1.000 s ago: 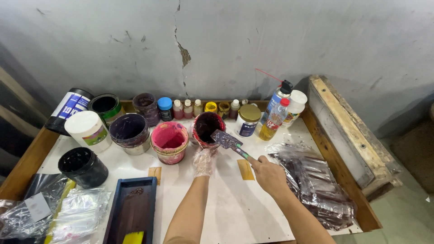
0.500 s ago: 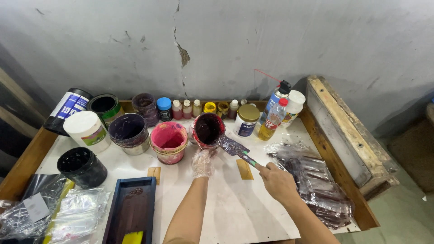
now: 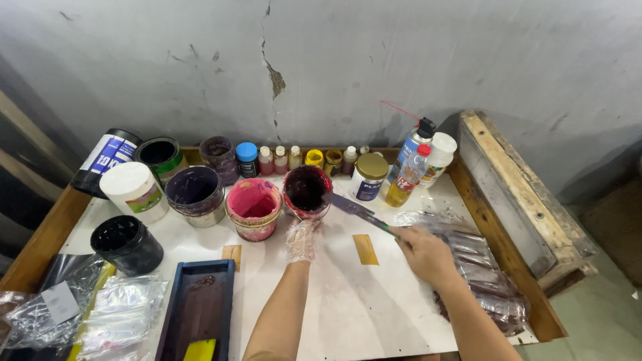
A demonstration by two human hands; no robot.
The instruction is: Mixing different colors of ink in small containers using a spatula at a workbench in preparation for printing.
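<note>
My left hand [image 3: 302, 238], in a thin clear plastic glove, rests against the near side of a small tub of dark maroon paint [image 3: 307, 191] on the white table. My right hand [image 3: 426, 255] grips the handle of a flat scraper knife [image 3: 356, 208]. The blade points up and left and its tip reaches the right rim of the maroon tub. A pink tub [image 3: 254, 208] stands just left of it.
Several paint tubs and small bottles line the back: a purple tub [image 3: 195, 194], black tub [image 3: 127, 244], white-lidded tub [image 3: 134, 190], gold-lidded jar [image 3: 369, 176], spray can [image 3: 414, 146]. A dark tray [image 3: 197, 311] lies near left, crumpled plastic [image 3: 481, 281] right, a wooden frame [image 3: 521, 194] far right.
My right hand has drawn back to the right and lowered, and the scraper blade moved from above the maroon tub to its right rim. My left hand stayed at the tub.
</note>
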